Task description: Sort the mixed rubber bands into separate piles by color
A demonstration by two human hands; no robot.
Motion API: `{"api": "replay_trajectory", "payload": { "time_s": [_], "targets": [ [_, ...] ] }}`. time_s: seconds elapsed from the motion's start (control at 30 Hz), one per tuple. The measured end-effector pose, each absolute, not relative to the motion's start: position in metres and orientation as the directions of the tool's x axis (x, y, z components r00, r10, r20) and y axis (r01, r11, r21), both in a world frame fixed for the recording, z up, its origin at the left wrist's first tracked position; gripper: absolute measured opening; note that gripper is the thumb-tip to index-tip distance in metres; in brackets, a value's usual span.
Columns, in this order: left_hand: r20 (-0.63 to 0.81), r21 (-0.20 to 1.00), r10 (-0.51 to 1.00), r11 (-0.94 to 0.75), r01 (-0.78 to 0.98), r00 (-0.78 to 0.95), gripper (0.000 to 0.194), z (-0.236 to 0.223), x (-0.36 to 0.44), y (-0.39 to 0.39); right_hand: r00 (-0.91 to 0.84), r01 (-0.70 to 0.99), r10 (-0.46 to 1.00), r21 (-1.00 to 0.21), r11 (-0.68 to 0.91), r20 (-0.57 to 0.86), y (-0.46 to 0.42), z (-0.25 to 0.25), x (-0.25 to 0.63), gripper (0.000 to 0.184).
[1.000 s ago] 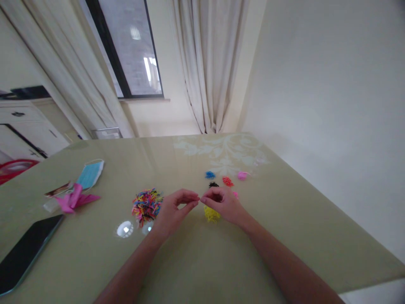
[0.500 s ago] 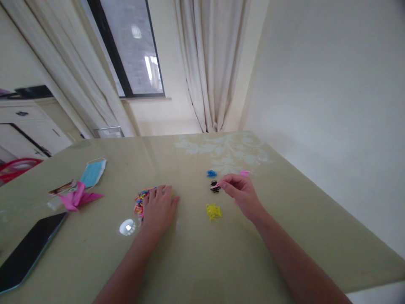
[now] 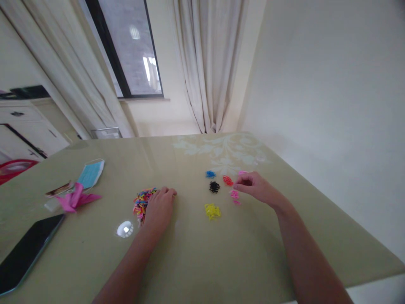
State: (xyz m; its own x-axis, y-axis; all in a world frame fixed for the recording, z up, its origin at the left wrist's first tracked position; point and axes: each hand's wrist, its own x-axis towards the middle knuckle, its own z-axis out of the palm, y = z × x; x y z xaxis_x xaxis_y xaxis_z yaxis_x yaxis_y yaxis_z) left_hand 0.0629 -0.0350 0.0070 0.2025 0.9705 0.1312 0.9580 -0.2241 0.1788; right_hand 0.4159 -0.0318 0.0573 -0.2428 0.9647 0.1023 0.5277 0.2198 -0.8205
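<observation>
My left hand lies on the right side of a heap of mixed small rubber bands, its fingers bent down over them and the fingertips partly hidden. Farther right, my right hand has thumb and fingertips together at the pink rubber bands; whatever sits in the pinch is too small to make out. Close by are separate little piles of red rubber bands, black rubber bands, blue rubber bands and yellow rubber bands.
On the left of the table lie a dark-screened phone, a pink folded paper shape and a blue face mask. A shiny clear round piece is beside the mixed heap. A wall borders the right side.
My right hand has moved right from over the black pile, where it held a pink band, uncovering the red and pink piles. My left hand's fingers have drawn closer together on the heap.
</observation>
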Motion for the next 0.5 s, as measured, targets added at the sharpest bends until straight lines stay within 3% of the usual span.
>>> {"api": "replay_trajectory", "payload": {
  "time_s": [0.13, 0.3, 0.4, 0.5],
  "targets": [
    [0.121, 0.151, 0.97, -0.23, 0.961, 0.213, 0.03, 0.008, 0.064, -0.036, -0.238, 0.65, 0.969, -0.73, 0.211, 0.069, -0.027, 0.048, 0.424, 0.032],
    [0.162, 0.132, 0.964, -0.233, 0.964, 0.211, 0.027, 0.01, 0.066, -0.038, -0.274, 0.663, 0.962, -0.725, 0.184, -0.006, -0.027, 0.044, 0.424, 0.029],
    [0.241, 0.175, 0.949, -0.248, 0.953, 0.203, 0.025, 0.014, 0.069, -0.039, -0.263, 0.696, 0.964, -0.698, 0.167, -0.033, -0.027, 0.041, 0.427, 0.025],
    [0.317, 0.292, 0.932, -0.272, 0.917, 0.176, 0.024, 0.018, 0.072, -0.039, -0.224, 0.737, 0.972, -0.665, 0.121, -0.072, -0.027, 0.037, 0.431, 0.028]
  ]
}}
